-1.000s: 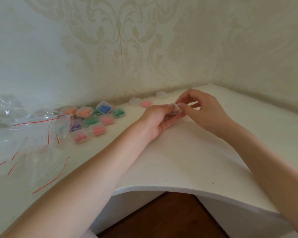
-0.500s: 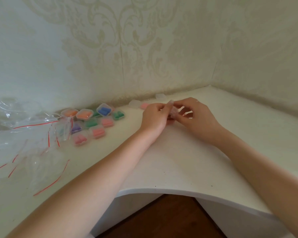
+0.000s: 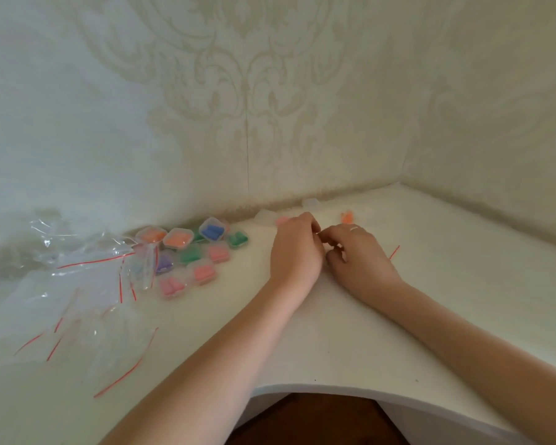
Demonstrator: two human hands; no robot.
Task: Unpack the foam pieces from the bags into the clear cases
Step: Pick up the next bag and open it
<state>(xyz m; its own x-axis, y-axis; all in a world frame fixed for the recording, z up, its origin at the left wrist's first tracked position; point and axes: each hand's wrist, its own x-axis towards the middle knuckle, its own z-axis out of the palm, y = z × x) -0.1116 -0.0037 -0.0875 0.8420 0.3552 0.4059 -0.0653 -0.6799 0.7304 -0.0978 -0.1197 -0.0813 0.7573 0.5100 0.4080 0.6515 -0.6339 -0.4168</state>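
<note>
My left hand (image 3: 294,252) and my right hand (image 3: 358,256) meet knuckle to knuckle low over the white table (image 3: 350,332). Their curled fingertips pinch a small clear case (image 3: 321,234), which is mostly hidden between them. Orange foam pieces (image 3: 347,217) lie just beyond my right hand. A pink foam piece (image 3: 281,220) shows behind my left hand. Two empty clear cases (image 3: 264,215) (image 3: 310,203) sit by the wall.
Several closed cases (image 3: 190,255) filled with orange, blue, green, pink and purple foam cluster at the left. Further left lies a pile of empty clear zip bags (image 3: 77,284) with red strips. A red bag strip (image 3: 394,252) lies right of my right hand. Walls close the corner.
My left hand has turned from palm up to palm down. Both hands have drawn together and sunk toward the table, still pinching the clear case.
</note>
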